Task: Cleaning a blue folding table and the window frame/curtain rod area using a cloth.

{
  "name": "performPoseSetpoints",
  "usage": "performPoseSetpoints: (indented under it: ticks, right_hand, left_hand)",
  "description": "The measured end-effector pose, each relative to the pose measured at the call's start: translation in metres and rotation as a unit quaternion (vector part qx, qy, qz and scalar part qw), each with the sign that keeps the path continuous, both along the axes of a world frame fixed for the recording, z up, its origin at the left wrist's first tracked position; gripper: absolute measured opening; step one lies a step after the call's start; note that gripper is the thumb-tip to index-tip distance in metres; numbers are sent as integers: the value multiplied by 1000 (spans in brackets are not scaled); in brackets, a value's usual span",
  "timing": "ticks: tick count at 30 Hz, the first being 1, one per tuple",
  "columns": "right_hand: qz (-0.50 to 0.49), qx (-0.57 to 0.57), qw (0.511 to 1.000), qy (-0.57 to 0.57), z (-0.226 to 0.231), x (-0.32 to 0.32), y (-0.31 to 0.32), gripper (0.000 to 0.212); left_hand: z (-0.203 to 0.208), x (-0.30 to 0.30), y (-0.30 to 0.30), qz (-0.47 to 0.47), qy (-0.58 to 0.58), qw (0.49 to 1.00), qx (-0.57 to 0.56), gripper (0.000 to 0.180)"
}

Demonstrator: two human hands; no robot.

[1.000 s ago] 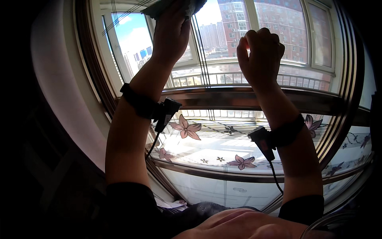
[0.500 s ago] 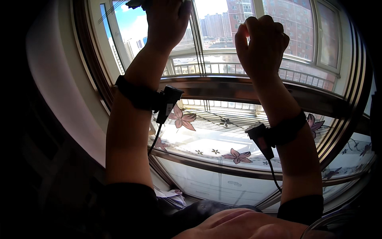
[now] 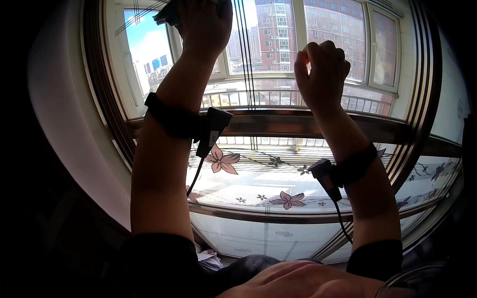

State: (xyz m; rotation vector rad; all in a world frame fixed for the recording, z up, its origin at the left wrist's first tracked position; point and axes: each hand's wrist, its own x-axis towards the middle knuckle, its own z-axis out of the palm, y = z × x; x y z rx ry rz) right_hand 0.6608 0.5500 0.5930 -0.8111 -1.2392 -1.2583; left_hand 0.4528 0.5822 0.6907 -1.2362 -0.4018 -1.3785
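Head view, left hand (image 3: 204, 22) fingers gripping dark cloth (image 3: 166, 14), right hand (image 3: 322, 74) fisted against window glass (image 3: 278, 35)

Left hand (image 3: 204, 22) grips what may be a cloth (image 3: 166, 14) against the window glass (image 3: 149, 49); right hand (image 3: 322, 74) is fisted.

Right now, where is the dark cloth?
In the head view the dark cloth is at the top left, gripped in the raised left hand against the window glass, left of the vertical bars.
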Motion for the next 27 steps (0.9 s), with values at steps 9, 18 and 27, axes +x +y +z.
performPoseSetpoints:
  ticks: [9, 18, 27]
  right_hand:
    - [63, -45, 993, -89, 42, 63, -31, 13]
    - [-126, 33, 985, -110, 57, 164, -62, 10]
    - [-217, 2, 970, -108, 38, 223, -83, 12]
  left_hand:
    - [-13, 41, -2, -94, 57, 993, -32, 44]
    - [-13, 67, -33, -201, 112, 971, -70, 26]
    - [15, 78, 5, -9, -48, 998, 45, 45]
